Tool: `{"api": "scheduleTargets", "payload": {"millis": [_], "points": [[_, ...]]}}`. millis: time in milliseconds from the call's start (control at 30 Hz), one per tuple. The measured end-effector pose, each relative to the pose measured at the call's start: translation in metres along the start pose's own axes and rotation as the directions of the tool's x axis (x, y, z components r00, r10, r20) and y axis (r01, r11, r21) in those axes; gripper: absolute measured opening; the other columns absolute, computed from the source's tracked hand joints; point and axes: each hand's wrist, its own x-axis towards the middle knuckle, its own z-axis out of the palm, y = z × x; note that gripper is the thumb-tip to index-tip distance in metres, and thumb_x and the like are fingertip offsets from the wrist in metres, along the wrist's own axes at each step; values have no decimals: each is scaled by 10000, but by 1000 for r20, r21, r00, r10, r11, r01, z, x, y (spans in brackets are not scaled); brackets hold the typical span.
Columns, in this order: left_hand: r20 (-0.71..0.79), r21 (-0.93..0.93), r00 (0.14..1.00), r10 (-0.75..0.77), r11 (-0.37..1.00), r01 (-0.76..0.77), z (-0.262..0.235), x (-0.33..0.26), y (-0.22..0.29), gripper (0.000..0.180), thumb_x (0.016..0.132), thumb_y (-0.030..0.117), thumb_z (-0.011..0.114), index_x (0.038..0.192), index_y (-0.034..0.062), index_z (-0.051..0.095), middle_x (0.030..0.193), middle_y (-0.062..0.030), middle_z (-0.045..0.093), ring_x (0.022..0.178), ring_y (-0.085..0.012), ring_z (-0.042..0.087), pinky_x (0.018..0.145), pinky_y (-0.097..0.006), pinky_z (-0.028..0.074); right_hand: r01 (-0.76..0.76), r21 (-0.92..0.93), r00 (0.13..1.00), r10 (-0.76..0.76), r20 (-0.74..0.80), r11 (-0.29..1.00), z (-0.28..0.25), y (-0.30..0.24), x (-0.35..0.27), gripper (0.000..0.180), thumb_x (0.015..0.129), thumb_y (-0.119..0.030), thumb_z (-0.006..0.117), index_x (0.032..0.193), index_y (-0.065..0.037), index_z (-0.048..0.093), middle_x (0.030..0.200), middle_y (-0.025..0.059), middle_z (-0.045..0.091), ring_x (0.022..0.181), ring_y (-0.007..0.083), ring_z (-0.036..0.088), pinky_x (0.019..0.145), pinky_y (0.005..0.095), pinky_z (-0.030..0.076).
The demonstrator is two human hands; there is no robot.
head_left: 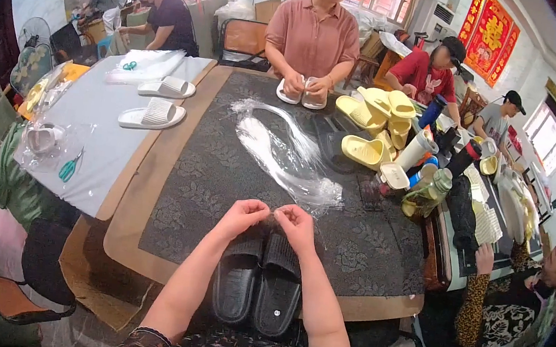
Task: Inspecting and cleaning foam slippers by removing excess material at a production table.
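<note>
Our L hand (245,216) & R hand (294,223), abt equally near, each pinch thumb to finger (can't tell on what) by the toe end of the blk slippers (266,285), which lie our side, long axes pointing fwd, w/ clear bags (274,149) on the worktop (190,225) beyond them.

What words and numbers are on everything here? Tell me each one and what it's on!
Red wall banners: big gold characters, but I don't copy out writing.
Black slipper on the right: a small round white mark on the insole, too tiny to tell if it has letters.
White bottle: any printing is too small to read.
</note>
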Motion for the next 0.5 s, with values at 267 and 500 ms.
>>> {"api": "scheduleTargets", "payload": {"millis": [267,500], "points": [[121,-14,993,0,1000,2,-1,-3,1,157,833,179,649,866,25,649,771,39,595,706,-46,515,646,-201,409,-23,-33,999,24,43,999,-3,-1,-5,72,819,-89,653,812,-39,603,726,-59,561,657,16,491,588,186,397],[125,12,992,-23,1000,22,0,-3,1,134,827,152,635,847,19,643,778,30,600,731,-55,526,679,-212,421,-44,-31,995,41,-95,999,-7,2,-2,85,805,-95,658,784,-44,593,709,-48,565,661,16,493,591,188,399]]}}
